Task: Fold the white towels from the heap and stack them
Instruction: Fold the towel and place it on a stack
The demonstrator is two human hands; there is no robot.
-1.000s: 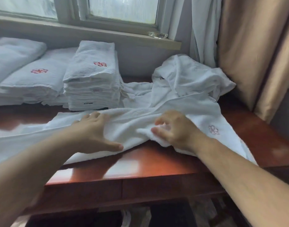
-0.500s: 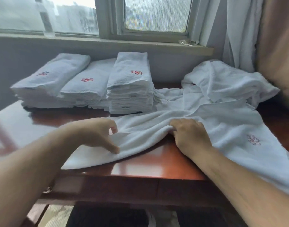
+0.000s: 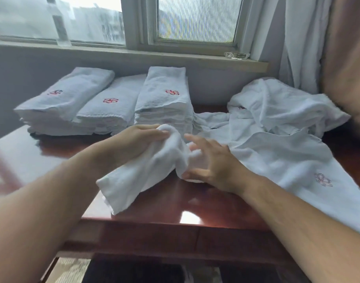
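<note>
A white towel (image 3: pixel 277 160) with a red flower emblem lies spread across the wooden table (image 3: pixel 195 205). My left hand (image 3: pixel 134 144) grips its bunched left end and holds it lifted above the table. My right hand (image 3: pixel 211 166) rests beside that bunch with fingers spread, thumb under the cloth. Behind the towel at the right sits the loose heap of white towels (image 3: pixel 281 107). Three stacks of folded towels (image 3: pixel 164 103) stand along the wall at the back left.
A window sill (image 3: pixel 175 58) runs behind the stacks, with a small glass dish (image 3: pixel 236 55) on it. White and brown curtains (image 3: pixel 317 48) hang at the right. The table's front edge is near my forearms.
My left hand has gathered the towel's left end and lifted it to the right toward my right hand. My right hand has loosened its grip and spread its fingers.
</note>
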